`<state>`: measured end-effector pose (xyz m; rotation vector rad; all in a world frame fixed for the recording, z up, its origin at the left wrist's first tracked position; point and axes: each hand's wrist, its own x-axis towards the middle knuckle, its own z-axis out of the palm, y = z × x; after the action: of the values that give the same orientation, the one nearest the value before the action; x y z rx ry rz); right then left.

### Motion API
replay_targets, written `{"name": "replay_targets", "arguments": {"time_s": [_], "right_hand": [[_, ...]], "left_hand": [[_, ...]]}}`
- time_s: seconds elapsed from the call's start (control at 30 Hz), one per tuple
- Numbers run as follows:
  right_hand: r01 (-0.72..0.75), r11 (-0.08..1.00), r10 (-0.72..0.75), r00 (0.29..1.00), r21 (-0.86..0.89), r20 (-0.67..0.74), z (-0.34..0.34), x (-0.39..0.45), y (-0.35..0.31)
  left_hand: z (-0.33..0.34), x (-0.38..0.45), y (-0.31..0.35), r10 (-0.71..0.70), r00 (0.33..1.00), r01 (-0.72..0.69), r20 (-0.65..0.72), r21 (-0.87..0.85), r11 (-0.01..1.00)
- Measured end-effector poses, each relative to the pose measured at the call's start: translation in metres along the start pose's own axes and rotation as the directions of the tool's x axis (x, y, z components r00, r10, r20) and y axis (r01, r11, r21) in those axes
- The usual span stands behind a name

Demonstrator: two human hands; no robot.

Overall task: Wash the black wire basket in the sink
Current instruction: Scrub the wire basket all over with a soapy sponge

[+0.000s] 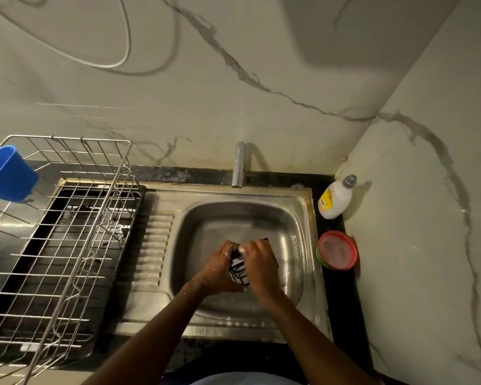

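The black wire basket (pixel 238 269) is small and soapy, held low over the middle of the steel sink (pixel 295 218). My left hand (pixel 218 269) grips its left side. My right hand (pixel 260 263) covers its top and right side, fingers curled over the rim. Most of the basket is hidden between the two hands; only a few black wires and white foam show. Whether the right hand also holds a sponge cannot be seen. The tap (pixel 238 165) stands at the back of the sink.
A steel dish rack (pixel 67 245) with a blue cup (pixel 7 173) hung on it fills the left drainer. A white detergent bottle (pixel 335 197) and a red-rimmed soap tub (pixel 338 250) stand on the dark counter to the right, by the corner wall.
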<state>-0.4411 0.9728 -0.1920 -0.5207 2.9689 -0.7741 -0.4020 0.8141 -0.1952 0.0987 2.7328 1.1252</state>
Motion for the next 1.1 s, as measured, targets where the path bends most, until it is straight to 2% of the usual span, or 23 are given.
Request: {"name": "replay_targets", "arguments": {"time_s": [0.1, 0.2, 0.3, 0.37, 0.4, 0.53, 0.6, 0.67, 0.73, 0.8, 0.87, 0.93, 1.1], "right_hand": [[0.099, 0.987, -0.114, 0.987, 0.125, 0.117, 0.024, -0.008, -0.013], [0.118, 0.991, -0.118, 0.993, 0.054, 0.001, 0.002, 0.006, 0.014], [-0.123, 0.992, 0.124, 0.986, 0.014, -0.111, -0.033, 0.025, 0.05], [-0.206, 0.976, 0.213, 0.971, 0.073, -0.113, -0.042, 0.026, 0.061], [-0.2, 0.97, 0.214, 0.972, 0.138, -0.099, -0.044, 0.022, 0.061], [-0.059, 0.977, 0.059, 0.998, 0.207, 0.01, -0.044, -0.008, 0.061], [-0.079, 0.981, 0.067, 0.995, 0.179, 0.07, -0.046, -0.012, 0.067], [-0.157, 0.979, 0.143, 0.983, 0.128, 0.111, -0.05, -0.005, 0.071], [-0.209, 0.968, 0.203, 0.978, 0.139, 0.053, -0.055, 0.011, 0.066], [-0.205, 0.951, 0.218, 0.975, 0.233, -0.034, -0.058, 0.024, 0.052], [-0.159, 0.948, 0.172, 0.985, 0.275, -0.024, -0.055, 0.029, 0.04], [-0.113, 0.965, 0.112, 0.994, 0.238, 0.02, -0.044, 0.024, 0.042], [-0.033, 0.991, 0.031, 0.999, 0.129, 0.019, -0.032, -0.002, 0.061]], "left_hand": [[0.007, -0.002, -0.002, 0.003, 0.997, -0.01, -0.075, -0.093, 0.996], [0.007, 0.0, 0.004, -0.023, 0.999, 0.019, -0.038, -0.111, 0.994], [0.009, 0.003, 0.011, -0.029, 0.999, 0.028, 0.031, 0.036, 0.999], [0.011, 0.003, 0.016, -0.029, 1.0, 0.026, 0.012, 0.175, 0.984], [0.012, 0.004, 0.02, -0.035, 0.999, 0.032, 0.007, 0.236, 0.971], [0.017, 0.009, 0.049, -0.228, 0.974, 0.214, -0.005, 0.362, 0.908], [0.022, 0.013, 0.059, -0.27, 0.963, 0.256, -0.024, 0.4, 0.88], [0.026, 0.015, 0.063, -0.261, 0.964, 0.257, -0.05, 0.423, 0.869], [0.029, 0.012, 0.062, -0.244, 0.966, 0.254, -0.081, 0.449, 0.856], [0.033, 0.008, 0.059, -0.228, 0.968, 0.249, -0.102, 0.475, 0.844], [0.032, 0.006, 0.058, -0.225, 0.967, 0.256, -0.122, 0.486, 0.836], [0.028, 0.009, 0.059, -0.221, 0.97, 0.244, -0.106, 0.498, 0.832], [0.019, 0.012, 0.059, -0.204, 0.979, 0.186, -0.021, 0.508, 0.841]]}}
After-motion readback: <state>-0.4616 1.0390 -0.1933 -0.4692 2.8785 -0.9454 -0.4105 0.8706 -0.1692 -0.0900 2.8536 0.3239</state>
